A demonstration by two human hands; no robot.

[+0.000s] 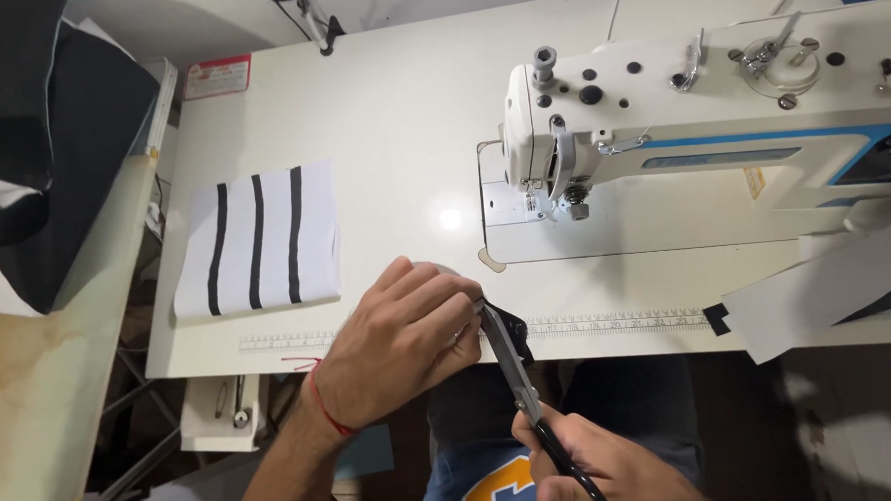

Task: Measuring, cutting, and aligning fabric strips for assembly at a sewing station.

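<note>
**Head view: scissors on black fabric at table's front edge**

Head cam looks down on our two hands at the near edge of the white sewing table (pixel 399 112). Our left hand (pixel 399 343), w/ a thin red string bracelet (pixel 322 401) on the wrist, is closed over a small piece of black fabric (pixel 514 330), fingers curled tight on it at approx 6 o'clock of the table. Our right hand (pixel 600 464), low at 5 o'clock, is wrapped around the black handles of the silver-bladed scissors (pixel 519 383); blades point up toward 11 o'clock and the tips meet the black fabric just beside the left fingers. We can't tell how far the blades stand apart.

Along the table's front edge runs a printed ruler strip (pixel 609 323), right behind the fabric. At 9 o'clock lies a white sheet w/ three black strips (pixel 257 239) laid parallel on it, well apart from the hands. White industrial sewing machine w/ blue trim (pixel 700 119) sits at 2 o'clock. White paper pieces w/ black fabric beneath (pixel 828 289) overhang the table edge at 3 o'clock. Dark cloth (pixel 50 148) is draped at 10 o'clock, off the table.
</note>
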